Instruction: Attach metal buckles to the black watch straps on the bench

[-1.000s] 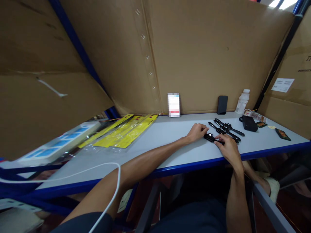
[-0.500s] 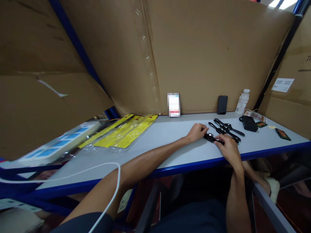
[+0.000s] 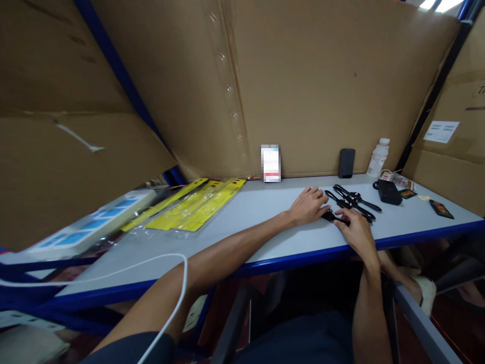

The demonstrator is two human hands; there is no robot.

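Observation:
A black spokeshave [image 3: 329, 216] lies on the grey table top near the front edge, its left part hidden under my left hand. My left hand [image 3: 307, 205] rests over that end with fingers stretched out and somewhat apart; the thumb reaches to the tool's middle. Around the right handle, the fingers of my right hand [image 3: 356, 230] are closed. Just beyond my hands, several more black spokeshaves [image 3: 352, 201] lie crossed in a loose pile.
Yellow-carded clear packages [image 3: 197, 210] and a white box with blue panels [image 3: 94, 225] lie at the left. Along the cardboard back wall stand a blurred screen [image 3: 271, 164], a black phone [image 3: 346, 163] and a bottle [image 3: 379, 157]. A black case [image 3: 389, 192] lies at right. A white cable [image 3: 185, 273] crosses my left arm.
My left hand has opened from a pinch at the spokeshave's left end and shifted over it, fingers now extended. My right hand and the tool stay nearly in place.

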